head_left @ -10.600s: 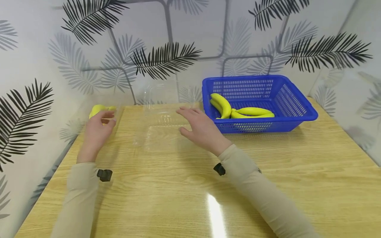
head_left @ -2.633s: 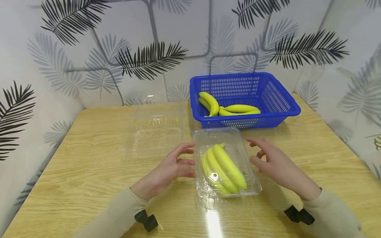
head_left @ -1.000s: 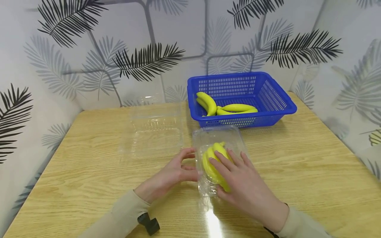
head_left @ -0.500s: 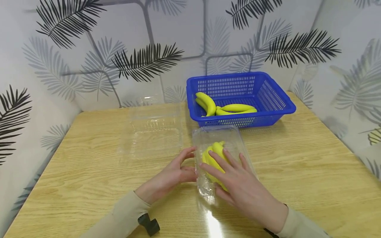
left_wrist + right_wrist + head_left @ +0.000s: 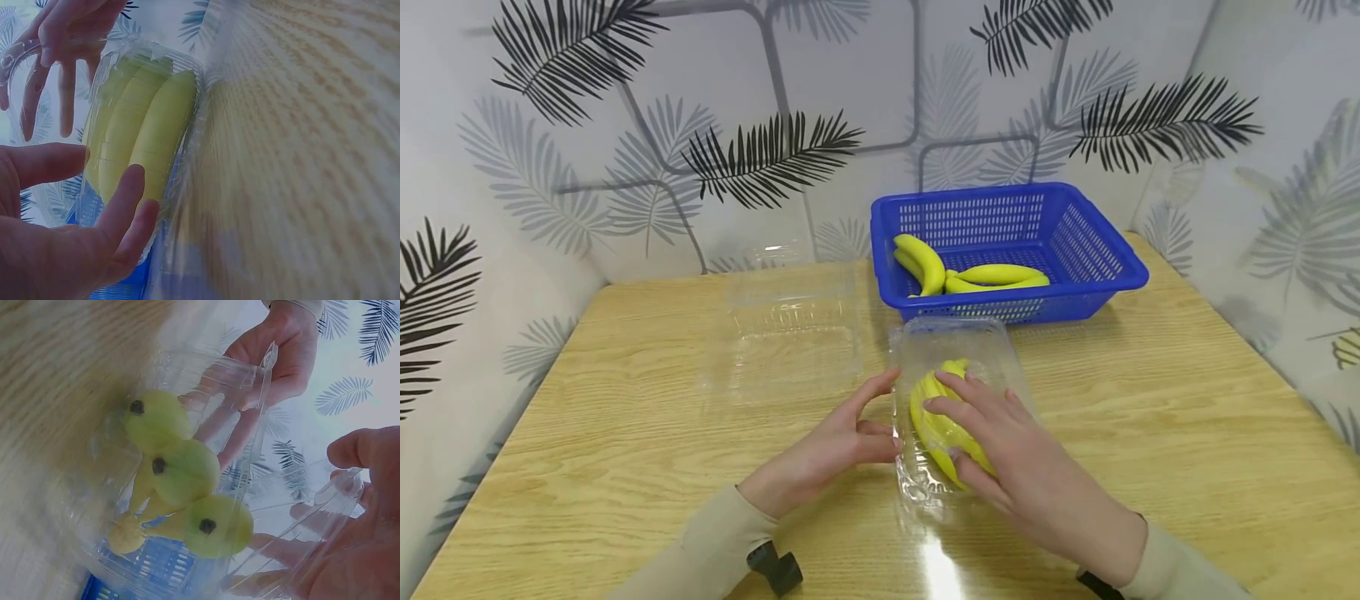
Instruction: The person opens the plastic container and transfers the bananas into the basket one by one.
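Note:
A bunch of several yellow bananas lies in a clear plastic clamshell box on the table. Its hinged lid stands partly raised, seen edge-on in both wrist views. My right hand pinches the lid's near edge, thumb inside the edge and fingers along its outer face. My left hand rests loosely against the box's left side; its fingers are extended along the wall in the left wrist view, and the thumb is close to the rim. Dark banana tips show through the plastic.
Behind the box, a blue plastic basket holds more bananas. Left of it stands a second clear clamshell box with its lid up. A patterned wall closes off the back of the wooden table.
Since the oldest frame, the banana box has come from the far left to the middle. My right hand came onto the flat lid, then took its edge and raised it; my left hand barely moved lately.

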Demonstrator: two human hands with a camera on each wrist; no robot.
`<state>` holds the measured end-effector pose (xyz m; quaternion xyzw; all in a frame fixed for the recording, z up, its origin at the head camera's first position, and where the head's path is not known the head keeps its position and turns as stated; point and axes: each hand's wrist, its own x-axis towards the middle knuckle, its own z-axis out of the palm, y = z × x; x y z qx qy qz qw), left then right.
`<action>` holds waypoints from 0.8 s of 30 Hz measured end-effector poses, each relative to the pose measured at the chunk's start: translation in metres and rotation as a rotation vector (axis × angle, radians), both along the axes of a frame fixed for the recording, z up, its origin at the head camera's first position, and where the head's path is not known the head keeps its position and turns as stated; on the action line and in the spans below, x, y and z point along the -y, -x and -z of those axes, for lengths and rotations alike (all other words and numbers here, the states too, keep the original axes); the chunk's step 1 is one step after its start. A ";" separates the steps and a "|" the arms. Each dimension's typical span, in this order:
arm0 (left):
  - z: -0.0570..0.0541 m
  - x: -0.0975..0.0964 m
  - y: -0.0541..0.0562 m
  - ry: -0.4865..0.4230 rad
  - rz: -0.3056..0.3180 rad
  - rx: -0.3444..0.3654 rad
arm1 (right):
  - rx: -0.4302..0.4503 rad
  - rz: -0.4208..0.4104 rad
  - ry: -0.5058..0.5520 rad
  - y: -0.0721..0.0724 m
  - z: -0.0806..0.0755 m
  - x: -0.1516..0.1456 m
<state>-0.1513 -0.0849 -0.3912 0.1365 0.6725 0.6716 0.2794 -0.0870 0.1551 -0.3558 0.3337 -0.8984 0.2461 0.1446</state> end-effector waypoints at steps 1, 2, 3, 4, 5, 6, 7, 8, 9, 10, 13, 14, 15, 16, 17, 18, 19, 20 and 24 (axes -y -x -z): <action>0.000 0.000 0.000 0.006 0.000 -0.004 | 0.003 -0.001 0.014 0.000 -0.001 0.000; -0.001 0.000 0.000 0.010 0.001 -0.008 | 0.008 0.000 0.029 0.000 -0.001 -0.001; -0.001 0.000 0.000 0.013 0.003 -0.010 | 0.015 -0.001 0.044 0.000 -0.001 -0.002; -0.002 0.000 0.000 0.015 0.006 -0.010 | 0.018 0.001 0.056 0.000 -0.002 -0.002; -0.003 0.000 0.000 0.020 0.008 -0.013 | 0.023 0.001 0.067 0.000 -0.002 -0.003; -0.004 0.000 0.000 0.027 0.009 -0.018 | 0.027 0.001 0.077 0.000 -0.002 -0.003; -0.004 0.000 0.000 0.034 0.010 -0.023 | 0.029 0.002 0.086 0.000 -0.002 -0.004; -0.005 0.000 0.001 0.037 0.012 -0.028 | 0.028 0.004 0.094 0.000 -0.001 -0.004; -0.005 0.000 0.001 0.040 0.015 -0.033 | 0.026 0.005 0.102 0.000 -0.001 -0.005; -0.006 -0.001 0.001 0.041 0.018 -0.037 | 0.021 0.008 0.107 0.000 -0.001 -0.005; -0.006 -0.001 0.002 0.030 0.036 -0.036 | 0.005 0.007 0.122 -0.001 0.001 -0.007; -0.006 -0.001 0.002 0.026 0.044 -0.031 | -0.003 0.005 0.127 -0.001 0.002 -0.007; -0.006 -0.001 0.002 0.024 0.050 -0.025 | -0.009 0.002 0.130 -0.001 0.003 -0.008; -0.006 -0.001 0.002 0.026 0.054 -0.020 | -0.012 0.000 0.138 -0.001 0.003 -0.008; -0.006 0.000 0.002 0.032 0.054 -0.016 | -0.007 -0.003 0.156 -0.002 0.003 -0.009; -0.006 0.000 0.003 0.038 0.054 -0.012 | -0.008 -0.001 0.174 -0.003 0.002 -0.009; -0.006 0.001 0.003 0.048 0.050 -0.012 | -0.013 0.006 0.194 -0.004 0.001 -0.010; -0.006 0.002 0.004 0.055 0.047 -0.012 | -0.020 0.012 0.217 -0.005 0.000 -0.011; -0.005 0.007 0.005 0.080 0.032 -0.013 | -0.093 0.005 0.294 -0.006 -0.003 -0.011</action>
